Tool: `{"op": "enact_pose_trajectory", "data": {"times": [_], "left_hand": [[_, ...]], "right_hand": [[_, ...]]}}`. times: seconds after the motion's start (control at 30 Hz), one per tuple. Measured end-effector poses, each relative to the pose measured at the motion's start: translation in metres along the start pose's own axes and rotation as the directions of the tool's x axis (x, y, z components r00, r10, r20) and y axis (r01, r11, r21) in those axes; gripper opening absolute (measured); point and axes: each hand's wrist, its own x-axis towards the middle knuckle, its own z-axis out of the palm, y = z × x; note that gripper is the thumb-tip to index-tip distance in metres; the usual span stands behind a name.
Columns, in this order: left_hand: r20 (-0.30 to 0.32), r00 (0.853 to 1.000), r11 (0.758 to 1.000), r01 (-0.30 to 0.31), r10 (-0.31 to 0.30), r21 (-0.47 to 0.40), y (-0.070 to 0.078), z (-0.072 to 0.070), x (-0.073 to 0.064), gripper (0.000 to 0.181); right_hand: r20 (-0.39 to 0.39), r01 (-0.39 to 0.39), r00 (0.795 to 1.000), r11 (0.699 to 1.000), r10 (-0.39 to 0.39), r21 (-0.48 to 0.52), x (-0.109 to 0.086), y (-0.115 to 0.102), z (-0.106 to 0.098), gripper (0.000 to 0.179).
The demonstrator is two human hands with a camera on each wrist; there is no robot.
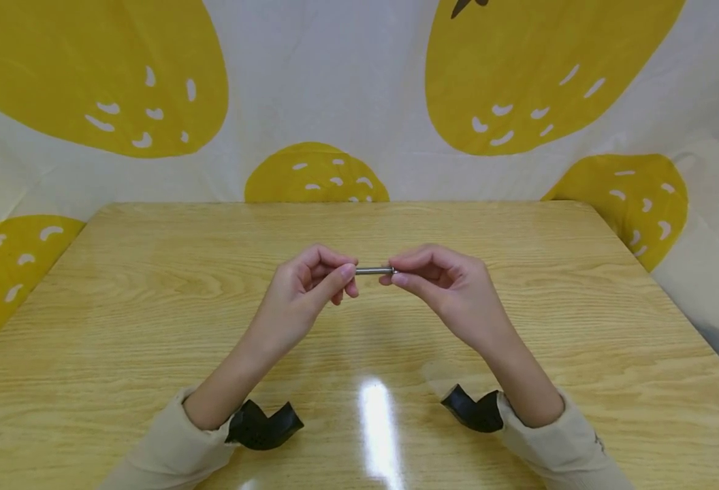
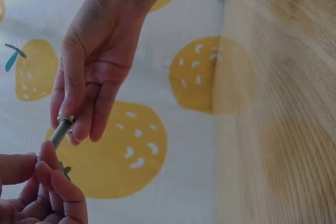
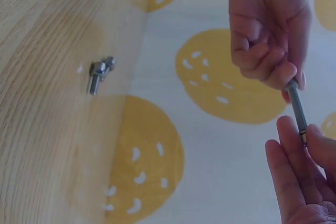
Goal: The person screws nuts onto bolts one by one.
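Observation:
A slim metal bolt (image 1: 374,271) is held level above the table between both hands. My left hand (image 1: 292,299) pinches one end with thumb and fingers, hiding its tip. At the other end, the thumb and fingers of my right hand (image 1: 460,292) grip the bolt's head. Thread shows along the shank of the bolt (image 2: 59,136) in the left wrist view, where a small metal glint also appears at the left thumb tip. Whether a nut sits there, I cannot tell.
On the wooden table (image 1: 151,340), the right wrist view shows metal bolts (image 3: 98,72) lying close together. A white cloth (image 1: 329,82) with yellow fruit prints hangs behind the table. Black curved pieces (image 1: 264,425) sit at both sleeve cuffs.

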Motion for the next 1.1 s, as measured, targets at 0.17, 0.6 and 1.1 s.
{"op": "enact_pose_trajectory", "data": {"times": [0.17, 0.6, 1.1], "left_hand": [[0.008, 1.000, 0.999, -0.027, 0.027, 0.018, 0.0000, 0.0007, -0.0010, 0.016], [0.034, 0.995, 0.988, -0.098, 0.094, 0.118, 0.0030, 0.0041, -0.0032, 0.014], [0.034, 0.990, 0.982, -0.141, 0.138, 0.129, 0.0042, 0.0024, -0.0035, 0.015]], "right_hand": [[0.010, 0.006, 1.000, 1.000, -0.006, 0.002, -0.0003, 0.0000, -0.0008, 0.019], [0.021, -0.085, 0.996, 0.996, 0.085, 0.018, 0.0007, 0.0009, 0.0015, 0.016], [0.115, -0.153, 0.977, 0.967, 0.179, -0.203, 0.0009, -0.0028, -0.0025, 0.041]]}}
